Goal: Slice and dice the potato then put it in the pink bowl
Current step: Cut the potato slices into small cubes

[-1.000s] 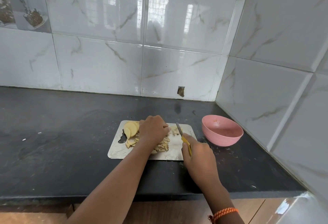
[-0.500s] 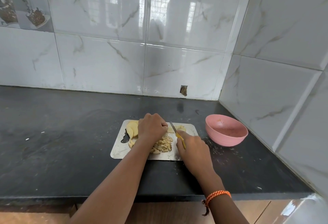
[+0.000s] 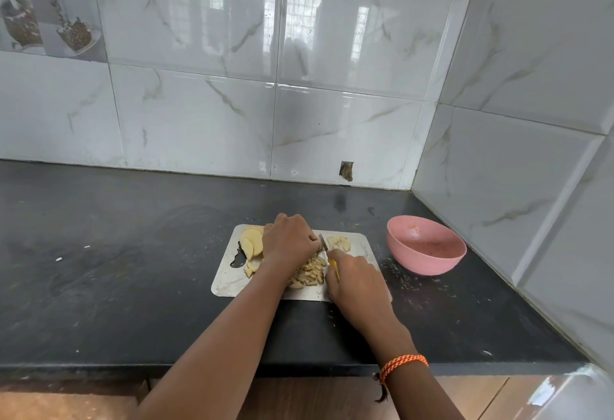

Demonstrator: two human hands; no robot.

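Note:
A metal cutting board (image 3: 224,281) lies on the black counter. Round potato slices (image 3: 251,241) sit at its far left, and cut strips and small pieces (image 3: 310,274) lie in the middle, with a few more pieces (image 3: 339,242) at the far right. My left hand (image 3: 289,241) is curled over potato on the board; what it holds is hidden beneath it. My right hand (image 3: 357,285) grips a yellow-handled knife (image 3: 324,244), whose blade points away right beside my left fingers. The pink bowl (image 3: 428,261) stands to the right of the board.
Tiled walls close off the back and the right side, meeting in a corner behind the bowl. The counter's front edge (image 3: 299,369) runs just below my forearms. Small crumbs dot the counter between board and bowl.
My right hand and the knife have moved left, closer to my left hand. The view has shifted slightly; my left hand stays on the potato.

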